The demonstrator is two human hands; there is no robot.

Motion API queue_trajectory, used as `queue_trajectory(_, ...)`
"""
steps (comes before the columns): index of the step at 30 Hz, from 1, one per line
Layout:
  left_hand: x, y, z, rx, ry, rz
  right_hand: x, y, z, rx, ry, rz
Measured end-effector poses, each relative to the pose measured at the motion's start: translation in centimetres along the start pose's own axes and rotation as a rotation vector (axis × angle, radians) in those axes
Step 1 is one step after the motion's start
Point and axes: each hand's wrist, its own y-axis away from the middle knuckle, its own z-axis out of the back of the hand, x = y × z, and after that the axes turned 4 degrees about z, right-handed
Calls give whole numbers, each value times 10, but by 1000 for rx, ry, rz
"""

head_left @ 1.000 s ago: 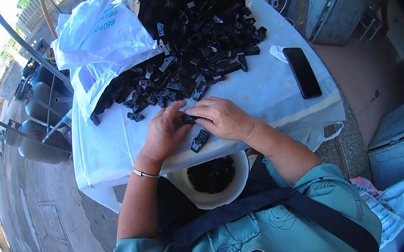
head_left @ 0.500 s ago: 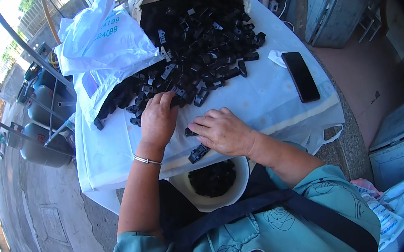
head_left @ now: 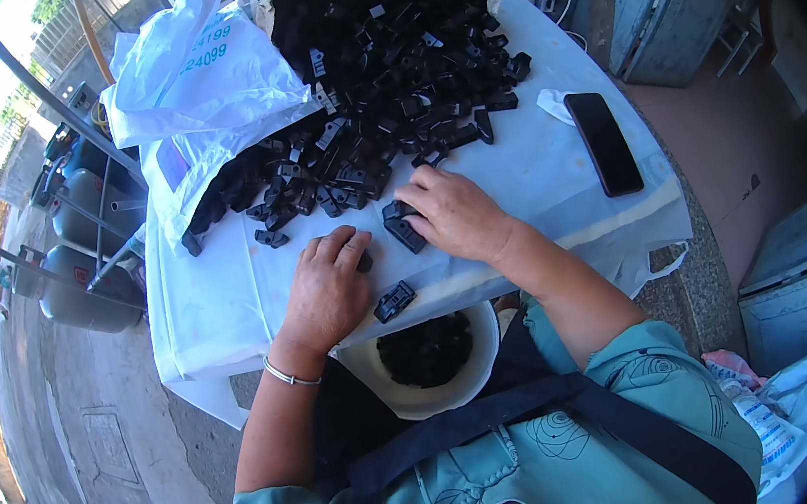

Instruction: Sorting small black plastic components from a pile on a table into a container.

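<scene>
A heap of small black plastic parts (head_left: 403, 81) spills from an open sack over the table. My right hand (head_left: 460, 217) grips one blocky black part (head_left: 405, 228) between thumb and fingers, just in front of the heap. Closer to me, my left hand (head_left: 327, 286) has its fingers curled round another dark part (head_left: 364, 262), mostly hidden by the fingertips. Between the hands and the near edge lies a single black part (head_left: 394, 302), touched by neither. Below that edge stands a pale bucket (head_left: 486, 363) with black parts inside.
A white cloth (head_left: 538, 195) covers the table. At the right lies a black phone (head_left: 604, 145) beside a crumpled white tissue (head_left: 555, 104). The white sack flap (head_left: 202, 85) folds over at the left. Grey tanks (head_left: 86, 291) stand on the ground beyond.
My left hand has come back from the heap toward me with a part. My right hand has moved away from the near edge, toward the heap, and now holds a part there.
</scene>
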Motion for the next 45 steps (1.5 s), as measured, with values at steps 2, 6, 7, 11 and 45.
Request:
queue_trajectory(2, 9, 5, 2, 9, 73, 31, 7, 11, -4, -94, -120, 137)
queue_trajectory(6, 20, 11, 4, -1, 190, 218, 25, 22, -1, -76, -243, 322)
queue_trajectory(7, 18, 12, 5, -2, 187, 221, 28, 21, 2, -75, -246, 326)
queue_trajectory(11, 3, 12, 3, -4, -41, 86, 26, 12, 0, -153, -389, 270)
queue_trajectory(45, 40, -39, -9, -4, -187, 165, 20, -35, -28, -344, 43, 123)
